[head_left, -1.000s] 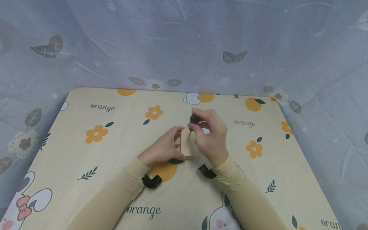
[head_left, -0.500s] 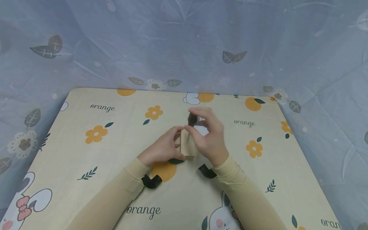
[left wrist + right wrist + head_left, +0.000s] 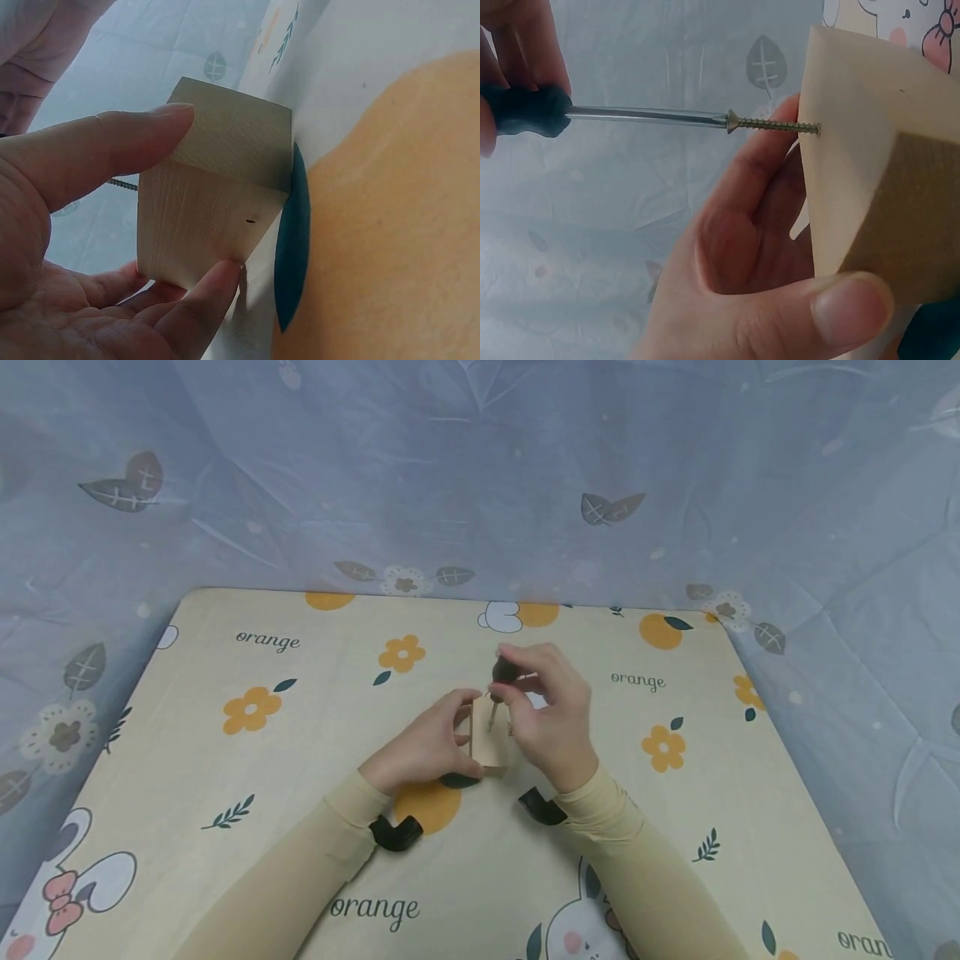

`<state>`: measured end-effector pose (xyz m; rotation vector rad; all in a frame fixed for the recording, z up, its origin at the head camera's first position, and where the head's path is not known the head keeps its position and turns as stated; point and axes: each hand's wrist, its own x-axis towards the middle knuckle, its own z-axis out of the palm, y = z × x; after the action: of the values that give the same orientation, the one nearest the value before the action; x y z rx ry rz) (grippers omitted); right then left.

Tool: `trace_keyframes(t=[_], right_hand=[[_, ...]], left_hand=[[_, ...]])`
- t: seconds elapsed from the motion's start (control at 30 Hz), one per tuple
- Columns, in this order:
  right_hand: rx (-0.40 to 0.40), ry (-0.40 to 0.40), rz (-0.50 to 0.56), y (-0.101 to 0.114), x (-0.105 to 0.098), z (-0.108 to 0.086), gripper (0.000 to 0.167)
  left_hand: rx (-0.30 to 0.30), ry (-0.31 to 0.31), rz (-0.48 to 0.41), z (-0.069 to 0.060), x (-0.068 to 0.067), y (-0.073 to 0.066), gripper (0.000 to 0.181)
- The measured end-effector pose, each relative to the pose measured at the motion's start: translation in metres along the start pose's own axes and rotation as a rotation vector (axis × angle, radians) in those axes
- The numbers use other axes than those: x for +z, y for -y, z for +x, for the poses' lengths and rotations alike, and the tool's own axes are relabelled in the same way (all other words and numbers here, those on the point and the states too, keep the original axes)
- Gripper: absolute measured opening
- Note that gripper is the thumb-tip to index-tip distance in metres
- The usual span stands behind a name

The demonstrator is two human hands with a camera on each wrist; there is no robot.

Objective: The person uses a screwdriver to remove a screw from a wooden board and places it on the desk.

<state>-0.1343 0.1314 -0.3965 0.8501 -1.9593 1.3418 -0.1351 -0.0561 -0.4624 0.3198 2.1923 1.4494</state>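
My left hand [image 3: 426,739] grips a pale wooden block [image 3: 217,202] that stands on the table, thumb on its near face and fingers behind. A brass-coloured screw [image 3: 772,125] sticks out of the block's top, only its tip in the wood. In my right hand [image 3: 551,710] is a screwdriver [image 3: 649,115] with a dark handle, held between thumb and fingers above the block. The tip of its metal shaft meets the screw head. A small dark hole [image 3: 250,221] shows in one side of the block.
A table covering [image 3: 315,827] printed with oranges, flowers and rabbits lies under the hands. Behind it hangs a blue-grey patterned curtain [image 3: 480,468]. A black curved piece sits at each wrist, the left one [image 3: 397,833] and the right one [image 3: 542,807].
The right hand shifted slightly left with the screwdriver, then back right, and its fingers changed position on the handle. The left hand and the block have stayed in place.
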Motion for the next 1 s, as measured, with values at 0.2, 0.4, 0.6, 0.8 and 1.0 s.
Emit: trace_keyframes(t=[0.2,0.4,0.6,0.8,1.0], right_hand=[[-0.019,0.026,0.003,0.0019,0.0009,0.0013,0.040],[0.013,0.067,0.012,0.0008,-0.0011,0.0003,0.038],[0.061,0.075,0.033,-0.0016,0.0007,-0.0013,0.048],[0.019,0.023,0.000,-0.0049,0.0026,-0.0019,0.049],[-0.004,-0.017,0.008,-0.0019,0.0019,-0.0003,0.042]], left_hand=[[0.006,-0.002,-0.003,0.0002,-0.0002,-0.0007,0.107],[0.011,0.000,-0.003,-0.0004,-0.0004,-0.0001,0.107],[0.016,0.001,0.002,-0.0013,-0.0011,0.0001,0.106],[0.009,-0.002,0.005,-0.0006,-0.0005,0.0001,0.105],[0.017,0.003,0.000,0.0002,-0.0002,-0.0001,0.107]])
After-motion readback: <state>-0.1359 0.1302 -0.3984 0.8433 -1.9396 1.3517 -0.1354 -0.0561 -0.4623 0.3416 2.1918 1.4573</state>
